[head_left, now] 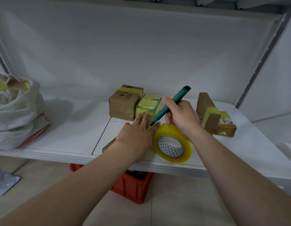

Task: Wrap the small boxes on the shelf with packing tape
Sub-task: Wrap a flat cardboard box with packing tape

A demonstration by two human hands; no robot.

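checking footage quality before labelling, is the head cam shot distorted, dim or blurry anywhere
Head view: wide-angle bending curves the shelf edge and stretches the forearms; lighting is dim and even, with a soft shadow beside the white bag; the tape roll, green tool, left hand and right hand look sharp, no strong glare.

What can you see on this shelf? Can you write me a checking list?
Surface: white shelf, with a seam across it.
Job's things: yellow tape roll on edge near the front; behind it a brown box, a tape-wrapped box, a leaning box and a labelled box.
Clutter: white bag at the left end.
Hands: left hand flat, fingers straight against the tape-wrapped box; right hand grips a green pen-like tool, tip pointing down.
Cables: nothing seen.
Surroundings: red crate on the floor under the shelf.
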